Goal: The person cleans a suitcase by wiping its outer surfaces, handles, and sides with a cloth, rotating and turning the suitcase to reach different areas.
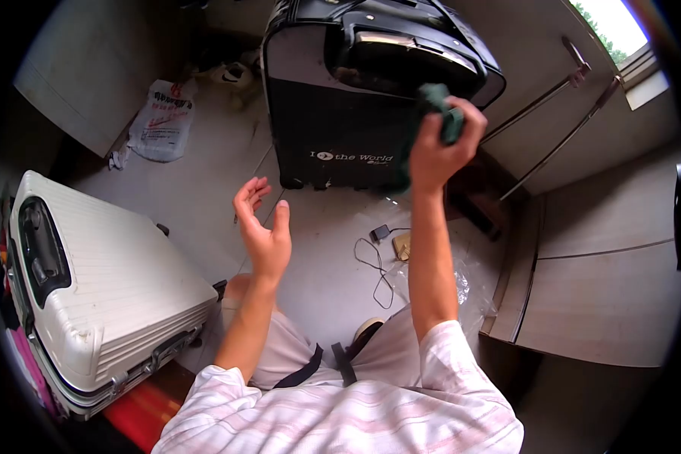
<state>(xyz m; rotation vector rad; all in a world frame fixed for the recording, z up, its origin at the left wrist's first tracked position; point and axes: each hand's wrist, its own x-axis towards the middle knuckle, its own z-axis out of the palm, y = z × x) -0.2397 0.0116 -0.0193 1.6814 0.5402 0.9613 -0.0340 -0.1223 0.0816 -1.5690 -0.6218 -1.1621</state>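
A large black and grey suitcase point(333, 121) stands upright in front of me, with white lettering low on its face. My right hand point(450, 144) grips a bunched dark green cloth point(435, 102) in front of the suitcase's right part; part of the cloth hangs down, blurred. Whether the cloth touches the suitcase, I cannot tell. My left hand point(265, 231) is raised below the suitcase's lower left corner, fingers apart, holding nothing.
A white hard-shell suitcase point(121, 265) lies at the left. A plastic bag point(163, 125) is on the floor behind it. Between my arms lie a black adapter point(380, 233) and cable. Wooden panels point(605, 280) stand at the right.
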